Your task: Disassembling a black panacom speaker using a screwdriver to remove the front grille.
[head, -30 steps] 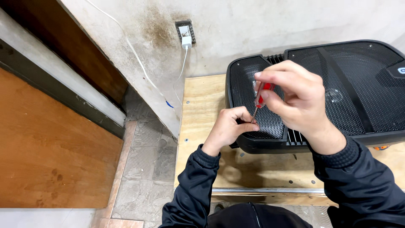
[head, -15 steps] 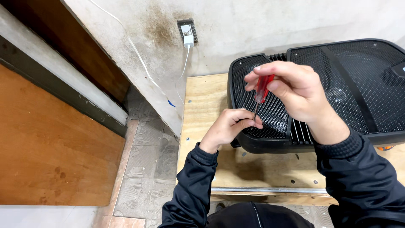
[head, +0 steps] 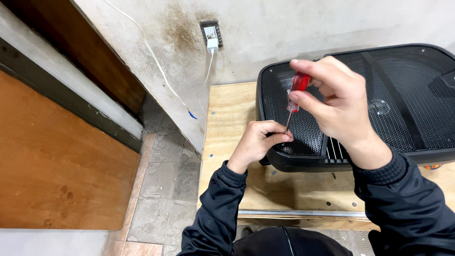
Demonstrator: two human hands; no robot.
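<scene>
The right hand (head: 339, 102) pinched the screwdriver (head: 295, 97); its tip, beside the left hand's (head: 258, 142) curled fingers, could slip and jab them.

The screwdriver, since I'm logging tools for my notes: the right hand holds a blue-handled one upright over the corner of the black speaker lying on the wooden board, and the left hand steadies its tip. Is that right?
Not quite: the handle is red, not blue. The head view shows the right hand holding a red-handled screwdriver upright over the corner of the black speaker on the wooden board, with the left hand steadying its tip.
</scene>
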